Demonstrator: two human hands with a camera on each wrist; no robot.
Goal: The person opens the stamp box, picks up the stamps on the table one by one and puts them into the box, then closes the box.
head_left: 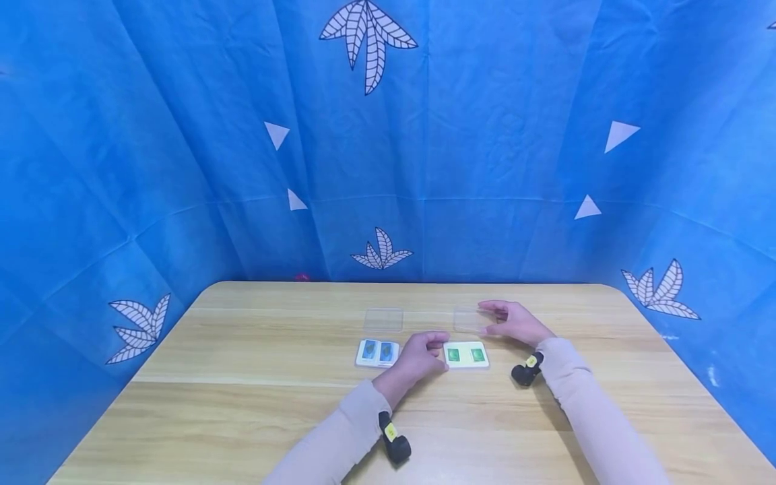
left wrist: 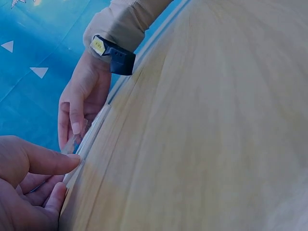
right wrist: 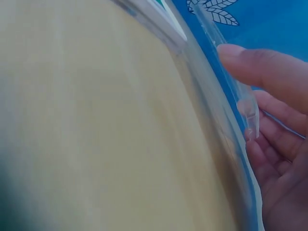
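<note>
My right hand (head_left: 515, 322) holds a clear plastic lid (head_left: 468, 319) by its right end, thumb on one side and fingers on the other. In the right wrist view this clear lid (right wrist: 248, 115) appears tilted and lifted off the table. My left hand (head_left: 417, 358) grips the left end of a flat clear case (head_left: 465, 355) holding two green-backed card stacks on white. Thumb and fingers sit at the case's edge in the left wrist view. Left of that hand lies a similar case (head_left: 377, 353) with two blue-backed card stacks.
A second clear lid (head_left: 383, 320) lies behind the blue-card case. Everything rests on a light wooden table (head_left: 242, 377) with rounded far corners. A blue curtain (head_left: 497, 135) with leaf prints surrounds its far side. Black wrist cameras (head_left: 397, 448) hang from both sleeves.
</note>
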